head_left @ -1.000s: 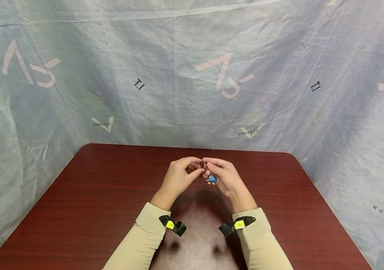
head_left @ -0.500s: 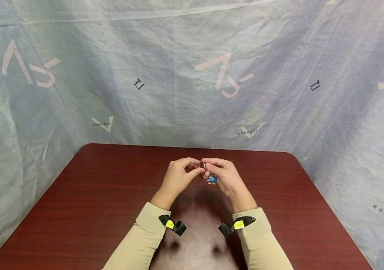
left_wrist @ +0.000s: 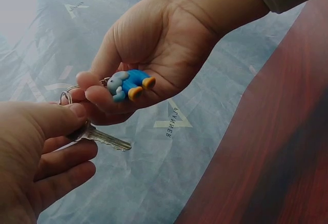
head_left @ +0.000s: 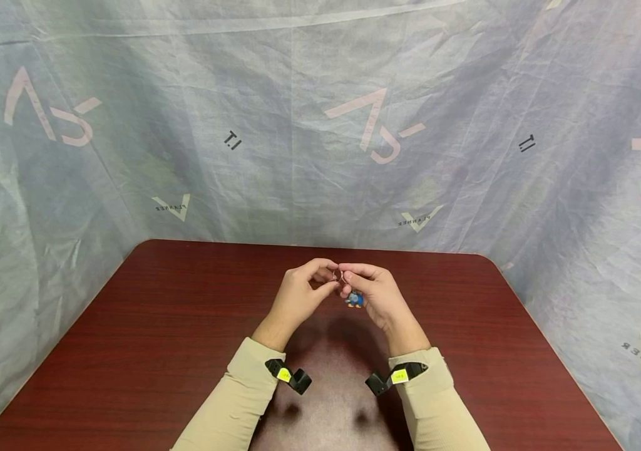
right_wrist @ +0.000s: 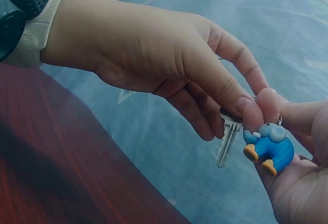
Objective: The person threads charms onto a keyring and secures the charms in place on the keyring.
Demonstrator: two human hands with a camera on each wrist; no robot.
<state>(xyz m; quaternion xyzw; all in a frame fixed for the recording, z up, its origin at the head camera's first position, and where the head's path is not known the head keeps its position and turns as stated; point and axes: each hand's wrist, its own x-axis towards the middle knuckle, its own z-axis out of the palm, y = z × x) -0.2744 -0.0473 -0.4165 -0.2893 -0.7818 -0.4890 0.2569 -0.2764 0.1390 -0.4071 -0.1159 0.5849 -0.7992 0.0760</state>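
Barely anything has moved in half a second: the left hand (head_left: 295, 294) has its upper finger slightly higher, and the ring (left_wrist: 70, 97) sits a touch further right. From my end, left is pinched on the key (left_wrist: 108, 138), its blade jutting free; right hand (head_left: 381, 297) is pinched on the ring, the charm (left_wrist: 136, 79) lying against its fingers. I read this step as working key and ring together; whether on or off, I can't tell. Next, I'd keep right steady and let left work. All hangs above the table (head_left: 196, 313), nearest its far edge, cloth (head_left: 298, 156) beyond, ample room sideways.
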